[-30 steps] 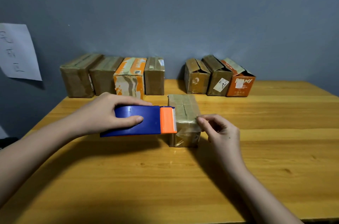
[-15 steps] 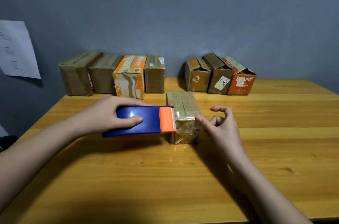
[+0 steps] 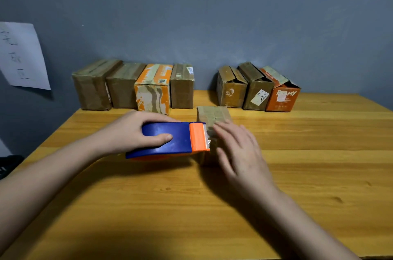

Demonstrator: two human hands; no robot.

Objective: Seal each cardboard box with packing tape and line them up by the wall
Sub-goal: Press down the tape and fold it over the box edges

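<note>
Cardboard, brown and tape-wrapped, the small box [image 3: 212,115] sits mid-bench [image 3: 319,153], well short of the wall row. Right hand [image 3: 240,149] lies flat on its top, fingers straight, likely smoothing tape; left hand [image 3: 131,132] grips the blue-and-orange tape dispenser [image 3: 176,138] against the box's side, ready to cut.

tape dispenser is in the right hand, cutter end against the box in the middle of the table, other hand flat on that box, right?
Not quite: the head view shows the left hand gripping the tape dispenser, not the right. The rest holds: its orange cutter end sits against the box in the middle of the table, and the right hand lies flat on that box.
</note>
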